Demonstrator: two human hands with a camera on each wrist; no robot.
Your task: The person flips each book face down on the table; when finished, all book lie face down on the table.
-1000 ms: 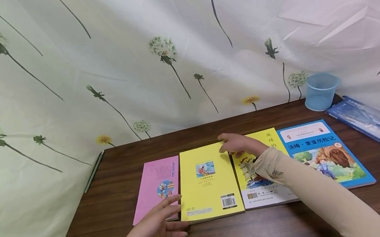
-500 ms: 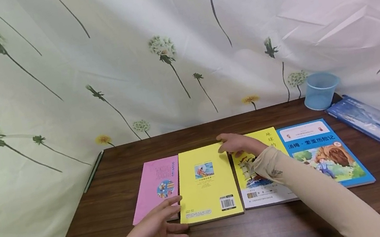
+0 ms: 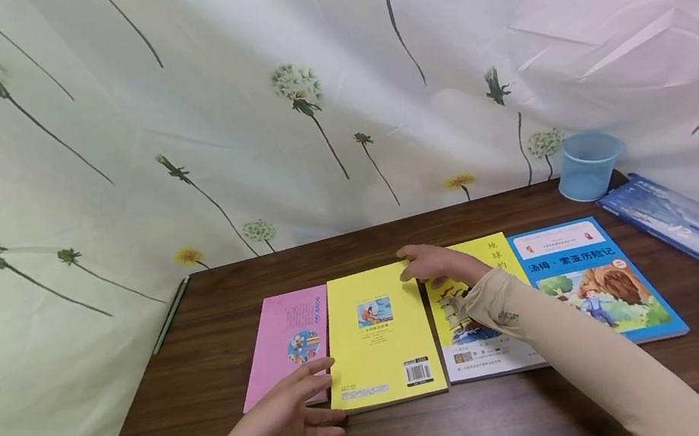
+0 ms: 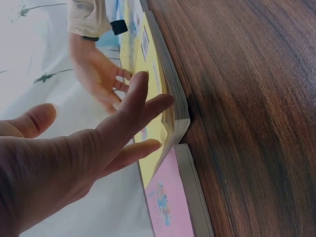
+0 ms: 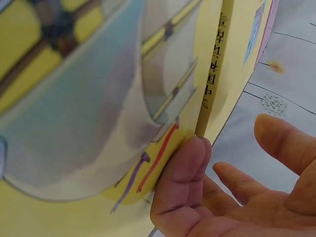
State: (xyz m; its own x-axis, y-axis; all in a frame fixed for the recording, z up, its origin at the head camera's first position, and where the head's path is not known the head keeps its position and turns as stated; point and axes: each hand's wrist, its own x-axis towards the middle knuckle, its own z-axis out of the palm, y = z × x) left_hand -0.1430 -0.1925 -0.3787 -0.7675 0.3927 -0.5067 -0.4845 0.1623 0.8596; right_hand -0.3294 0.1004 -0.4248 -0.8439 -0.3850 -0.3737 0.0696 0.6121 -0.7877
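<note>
A yellow book (image 3: pixel 382 351), back cover up with a small picture and barcode, lies between a pink book (image 3: pixel 291 328) and a yellow-and-white book with a ship on its cover (image 3: pixel 484 361). My left hand (image 3: pixel 291 409) is at its lower left corner, fingers spread and the fingertips right at the edge; the left wrist view shows the cover (image 4: pixel 153 163) slightly lifted from the pages there. At the upper right corner is my right hand (image 3: pixel 435 265), palm partly over the ship book. The right wrist view shows its lower fingers (image 5: pixel 180 182) bent at the gap between both books.
A blue book (image 3: pixel 600 284) with a cartoon cover lies to the right of the ship book. Farther right, another blue book (image 3: pixel 676 217) lies near a light blue bin (image 3: pixel 589 166). A thin green object (image 3: pixel 171 315) lies along the left table edge. Behind hangs a dandelion-print curtain (image 3: pixel 215 78).
The yellow book has slid slightly left, against the pink book, and the gap beside the ship book has widened a little. Both hands stay almost in place.
</note>
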